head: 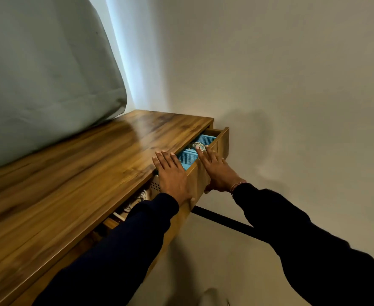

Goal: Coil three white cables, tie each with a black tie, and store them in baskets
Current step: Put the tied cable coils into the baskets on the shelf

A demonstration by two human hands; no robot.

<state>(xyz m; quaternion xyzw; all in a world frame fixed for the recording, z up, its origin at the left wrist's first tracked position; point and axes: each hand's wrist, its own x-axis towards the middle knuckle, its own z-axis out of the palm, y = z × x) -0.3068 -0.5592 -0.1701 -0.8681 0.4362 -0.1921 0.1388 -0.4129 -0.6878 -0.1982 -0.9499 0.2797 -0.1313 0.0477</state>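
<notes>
Near the frame's centre, both hands lie flat and open, holding nothing, the left hand (172,173) and right hand (214,167) on a part-open drawer (222,142) under the wooden counter (82,164), where a coiled white cable (196,146) sits in a blue basket (207,139); storing looks finished, so pushing the drawer shut likely comes next.

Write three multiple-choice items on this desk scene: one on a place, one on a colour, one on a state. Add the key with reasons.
1. Where does the blue basket sit?
A. On the desk top
B. Inside the drawer
C. On the floor

2. What colour are the sleeves?
A. Dark navy
B. Red
C. White

3. How does the drawer stand?
A. Fully shut
B. Removed
C. Partly open

Key: 1 B, its mesh wall shows inside the drawer. 2 A, both forearms are dark navy. 3 C, a gap shows below the desk top, with the left hand and right hand flat on it.
</notes>
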